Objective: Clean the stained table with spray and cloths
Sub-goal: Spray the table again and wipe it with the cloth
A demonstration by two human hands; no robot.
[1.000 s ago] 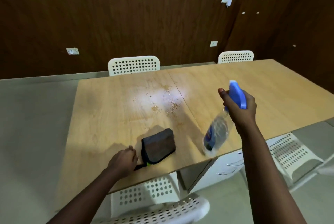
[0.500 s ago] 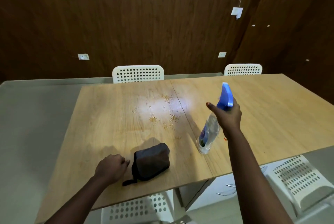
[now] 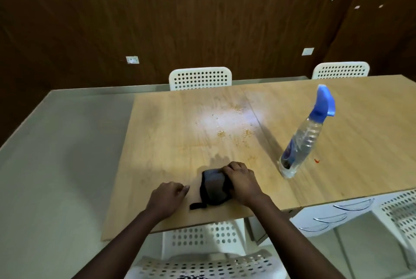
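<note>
Your right hand curls its fingers onto the folded dark cloth near the woodgrain table's front edge, your left hand rests loosely curled beside it, holding nothing, and the clear ribbed spray bottle stands freely to the right.

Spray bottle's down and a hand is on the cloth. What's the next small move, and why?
Probably lift the folded dark cloth with the right hand and carry it forward to the crumbs and stains. The spray bottle stands alone on the table, the right hand already covers the cloth, and the left hand rests beside it, holding nothing.
</note>
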